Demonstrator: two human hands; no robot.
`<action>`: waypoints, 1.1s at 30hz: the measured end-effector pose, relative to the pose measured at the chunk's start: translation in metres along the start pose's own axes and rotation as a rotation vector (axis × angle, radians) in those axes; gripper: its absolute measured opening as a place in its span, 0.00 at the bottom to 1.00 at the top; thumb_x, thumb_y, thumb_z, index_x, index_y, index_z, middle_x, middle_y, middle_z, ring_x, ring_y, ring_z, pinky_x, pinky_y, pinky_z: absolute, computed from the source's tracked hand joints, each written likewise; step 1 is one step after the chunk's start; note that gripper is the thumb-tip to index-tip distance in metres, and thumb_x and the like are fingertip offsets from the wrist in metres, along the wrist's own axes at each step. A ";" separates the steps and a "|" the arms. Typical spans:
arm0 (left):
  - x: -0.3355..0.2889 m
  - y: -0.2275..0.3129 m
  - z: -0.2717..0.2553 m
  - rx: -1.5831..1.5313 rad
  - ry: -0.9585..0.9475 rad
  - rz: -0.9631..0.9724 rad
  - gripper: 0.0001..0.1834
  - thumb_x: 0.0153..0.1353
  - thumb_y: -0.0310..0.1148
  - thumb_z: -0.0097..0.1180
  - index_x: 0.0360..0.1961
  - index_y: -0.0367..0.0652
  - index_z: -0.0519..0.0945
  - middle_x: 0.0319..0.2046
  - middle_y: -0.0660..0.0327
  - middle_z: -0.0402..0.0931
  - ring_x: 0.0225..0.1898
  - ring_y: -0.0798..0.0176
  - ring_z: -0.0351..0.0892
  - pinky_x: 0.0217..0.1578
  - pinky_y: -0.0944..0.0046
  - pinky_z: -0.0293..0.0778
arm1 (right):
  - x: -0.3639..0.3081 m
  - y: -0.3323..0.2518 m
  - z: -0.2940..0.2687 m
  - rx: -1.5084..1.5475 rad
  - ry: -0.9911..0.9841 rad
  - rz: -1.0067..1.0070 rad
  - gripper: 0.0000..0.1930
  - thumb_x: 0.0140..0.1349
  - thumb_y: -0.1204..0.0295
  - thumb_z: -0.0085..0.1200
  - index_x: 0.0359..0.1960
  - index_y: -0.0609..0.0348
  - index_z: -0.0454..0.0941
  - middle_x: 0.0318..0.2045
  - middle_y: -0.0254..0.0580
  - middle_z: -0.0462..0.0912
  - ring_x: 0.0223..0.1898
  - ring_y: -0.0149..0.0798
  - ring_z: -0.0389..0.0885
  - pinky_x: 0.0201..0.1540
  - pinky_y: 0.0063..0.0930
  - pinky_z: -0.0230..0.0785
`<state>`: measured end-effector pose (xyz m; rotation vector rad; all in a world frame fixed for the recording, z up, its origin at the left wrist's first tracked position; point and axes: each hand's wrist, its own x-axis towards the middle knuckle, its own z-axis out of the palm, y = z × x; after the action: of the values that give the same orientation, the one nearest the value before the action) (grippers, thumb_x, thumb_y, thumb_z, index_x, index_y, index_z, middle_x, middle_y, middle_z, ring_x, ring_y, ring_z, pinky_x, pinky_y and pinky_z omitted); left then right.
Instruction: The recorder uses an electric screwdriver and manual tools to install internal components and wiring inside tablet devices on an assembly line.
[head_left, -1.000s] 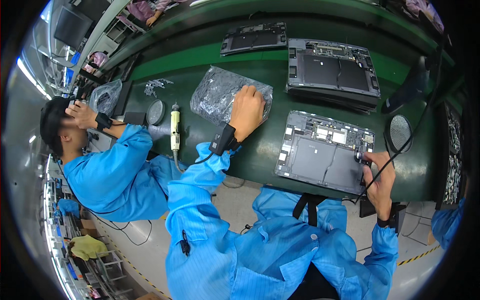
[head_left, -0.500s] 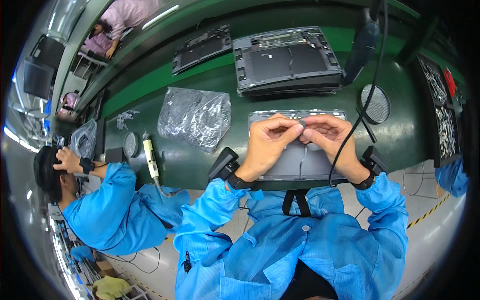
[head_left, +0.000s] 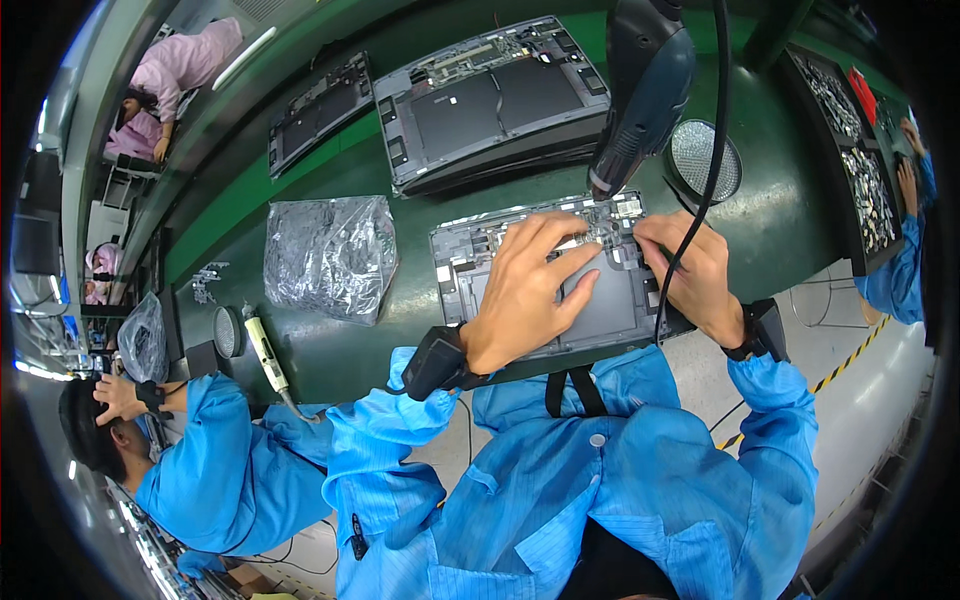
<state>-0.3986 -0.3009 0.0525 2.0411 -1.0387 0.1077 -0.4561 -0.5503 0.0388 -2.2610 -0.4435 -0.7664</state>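
One opened laptop [head_left: 612,302] | beneath both hands [head_left: 522,292] | left half-open, right nearly closed | holds: cannot tell

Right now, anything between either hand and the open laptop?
Nothing visible blocks the left hand, over the laptop, or the right hand, at its right side. A black cable crosses in front of the right hand, on the camera's side.

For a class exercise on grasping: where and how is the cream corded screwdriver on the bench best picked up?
Probably around the mid-barrel, from above: the cream corded screwdriver is long and slim and lies on its side, so its length can be gripped crosswise. Its tip points away from the wearer; its cable leaves the near end.
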 end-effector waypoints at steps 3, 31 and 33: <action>0.004 -0.005 0.004 0.189 0.027 0.085 0.20 0.57 0.32 0.77 0.52 0.42 0.91 0.62 0.48 0.80 0.65 0.41 0.79 0.64 0.44 0.73 | 0.009 0.001 0.001 -0.113 -0.085 -0.150 0.13 0.50 0.83 0.73 0.39 0.64 0.87 0.39 0.44 0.90 0.39 0.49 0.87 0.41 0.40 0.78; 0.005 -0.020 0.014 0.252 0.034 0.130 0.23 0.59 0.27 0.73 0.57 0.50 0.90 0.61 0.47 0.77 0.64 0.41 0.77 0.65 0.41 0.70 | 0.022 0.019 0.005 -0.148 -0.224 -0.269 0.14 0.51 0.81 0.71 0.41 0.62 0.89 0.41 0.40 0.88 0.40 0.44 0.84 0.45 0.39 0.74; 0.006 -0.019 0.013 0.260 0.034 0.129 0.23 0.59 0.27 0.73 0.57 0.50 0.90 0.61 0.48 0.77 0.63 0.41 0.77 0.64 0.41 0.70 | 0.024 0.019 0.004 -0.146 -0.239 -0.259 0.14 0.51 0.81 0.71 0.41 0.61 0.89 0.41 0.39 0.88 0.40 0.44 0.84 0.45 0.39 0.74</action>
<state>-0.3851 -0.3081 0.0345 2.1928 -1.1851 0.3598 -0.4263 -0.5582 0.0425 -2.4743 -0.8299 -0.6754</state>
